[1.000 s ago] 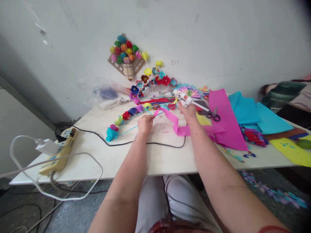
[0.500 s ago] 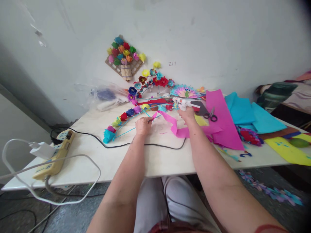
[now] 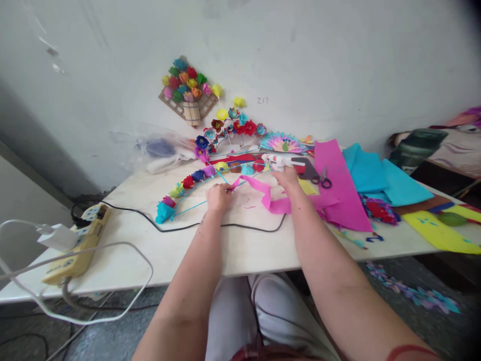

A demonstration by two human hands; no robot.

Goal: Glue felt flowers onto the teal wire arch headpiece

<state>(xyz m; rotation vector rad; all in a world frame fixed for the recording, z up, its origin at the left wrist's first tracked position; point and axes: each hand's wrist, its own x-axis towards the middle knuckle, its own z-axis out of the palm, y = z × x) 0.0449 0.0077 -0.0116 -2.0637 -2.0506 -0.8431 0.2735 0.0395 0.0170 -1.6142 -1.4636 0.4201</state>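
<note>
My left hand rests on the white table, its fingers pinched on a thin blue stick and the end of a pink paper strip. My right hand reaches further back and is closed round a white glue gun, which lies low over the table. The pink strip curls between the two hands. A row of small paper flowers on blue sticks arcs just beyond my left hand.
Scissors lie on a pink paper sheet, with blue sheets and yellow paper to the right. A black cable crosses the table to a power strip at the left edge. A flower basket hangs on the wall.
My right hand has lowered the glue gun toward the table behind the pink strip. The left hand keeps its pinch and has barely moved.
</note>
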